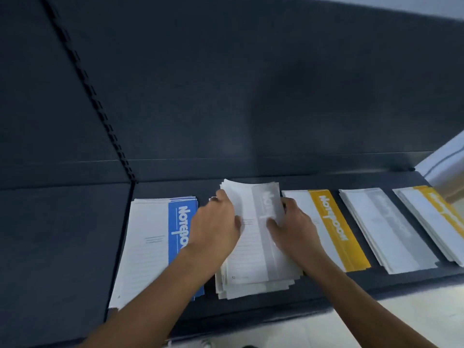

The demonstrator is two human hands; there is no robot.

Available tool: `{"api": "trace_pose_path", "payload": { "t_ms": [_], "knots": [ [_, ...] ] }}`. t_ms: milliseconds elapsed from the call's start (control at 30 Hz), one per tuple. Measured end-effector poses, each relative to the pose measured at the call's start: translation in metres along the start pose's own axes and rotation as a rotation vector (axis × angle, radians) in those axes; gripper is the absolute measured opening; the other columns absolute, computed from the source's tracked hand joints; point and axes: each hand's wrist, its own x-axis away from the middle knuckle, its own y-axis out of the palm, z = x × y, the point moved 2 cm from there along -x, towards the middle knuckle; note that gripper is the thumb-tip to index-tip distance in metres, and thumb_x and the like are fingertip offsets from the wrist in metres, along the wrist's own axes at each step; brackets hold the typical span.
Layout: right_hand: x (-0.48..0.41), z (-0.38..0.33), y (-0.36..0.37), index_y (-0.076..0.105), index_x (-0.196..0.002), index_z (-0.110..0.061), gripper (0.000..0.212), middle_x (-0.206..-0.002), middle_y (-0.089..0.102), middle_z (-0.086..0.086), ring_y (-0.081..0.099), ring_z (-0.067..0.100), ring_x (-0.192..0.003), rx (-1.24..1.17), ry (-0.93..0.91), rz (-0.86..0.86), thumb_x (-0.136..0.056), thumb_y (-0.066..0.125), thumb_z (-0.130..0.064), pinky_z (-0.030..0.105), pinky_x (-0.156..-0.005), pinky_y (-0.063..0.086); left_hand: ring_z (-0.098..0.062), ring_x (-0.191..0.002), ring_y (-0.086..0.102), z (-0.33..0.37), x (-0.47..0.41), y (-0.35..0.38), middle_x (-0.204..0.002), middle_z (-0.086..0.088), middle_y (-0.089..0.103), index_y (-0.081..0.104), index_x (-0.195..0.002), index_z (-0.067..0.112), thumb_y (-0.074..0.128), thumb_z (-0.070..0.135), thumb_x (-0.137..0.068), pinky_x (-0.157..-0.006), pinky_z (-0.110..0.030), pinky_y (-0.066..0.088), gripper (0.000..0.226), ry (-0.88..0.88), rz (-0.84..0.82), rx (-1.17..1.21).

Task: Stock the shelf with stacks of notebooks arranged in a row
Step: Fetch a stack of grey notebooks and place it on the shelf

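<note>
I count five stacks in a row on the dark blue metal shelf (62, 247). Both hands are on the second from the left, the grey-banded white notebook stack (251, 259), which lies ragged, its near edges fanned out. My left hand (216, 222) has its grip curled round the far-left corner, where the top copies are raised. My right hand (291, 227) pinches the right edge, thumb on top. The blue-banded stack (150, 247), yellow-banded stack (334, 229), second grey-banded stack (386, 229) and far-right yellow-banded stack (431, 217) look settled. I judge only squaring this one remains.
</note>
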Motion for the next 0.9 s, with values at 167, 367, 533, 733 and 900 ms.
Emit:
{"api": "trace_pose_path", "payload": {
  "t_ms": [167,367,533,733,900],
  "knots": [
    [-0.011,0.005,0.007,0.047,-0.126,-0.019,0.039,-0.104,0.068,-0.001,0.065,0.023,-0.09,0.074,-0.048,-0.045,-0.092,0.059,-0.035,0.035,-0.072,0.05,-0.03,-0.096,0.065,-0.002,0.005,0.005,-0.113,-0.009,0.063,0.041,-0.122,0.009,0.058,0.034,-0.097,-0.064,-0.031,0.038,0.039,-0.087,0.005,0.001],
    [-0.011,0.012,0.003,0.045,-0.108,-0.016,0.029,-0.107,0.06,0.005,0.063,0.028,-0.094,0.21,-0.129,-0.132,-0.093,0.059,-0.037,0.032,-0.068,0.041,-0.03,-0.099,0.065,0.01,0.015,0.01,-0.12,-0.009,0.058,0.038,-0.13,0.007,0.056,0.035,-0.098,-0.067,-0.031,0.042,0.046,-0.137,-0.044,-0.088],
    [-0.01,0.018,-0.002,0.051,-0.112,-0.013,0.034,-0.115,0.055,0.006,0.062,0.025,-0.099,0.249,-0.216,-0.159,-0.094,0.06,-0.04,0.027,-0.072,0.044,-0.026,-0.112,0.056,0.019,0.021,0.01,-0.124,-0.008,0.054,0.041,-0.131,0.01,0.056,0.038,-0.098,-0.078,-0.036,0.053,0.046,-0.177,-0.038,-0.237],
    [-0.012,0.017,-0.011,0.05,-0.128,-0.013,0.043,-0.127,0.051,0.006,0.058,0.024,-0.111,0.22,-0.301,-0.11,-0.095,0.059,-0.039,0.034,-0.084,0.051,-0.025,-0.11,0.056,0.024,0.028,0.002,-0.124,-0.005,0.053,0.044,-0.127,0.012,0.051,0.041,-0.099,-0.069,-0.034,0.044,0.041,-0.203,-0.021,-0.259],
    [-0.006,0.02,-0.011,0.047,-0.138,-0.016,0.046,-0.13,0.047,0.004,0.054,0.022,-0.118,0.184,-0.371,-0.109,-0.098,0.055,-0.036,0.034,-0.086,0.051,-0.026,-0.104,0.059,0.021,0.039,-0.001,-0.122,-0.005,0.052,0.046,-0.126,0.013,0.051,0.042,-0.099,-0.067,-0.034,0.04,0.04,-0.219,-0.013,-0.248]
  ]
}}
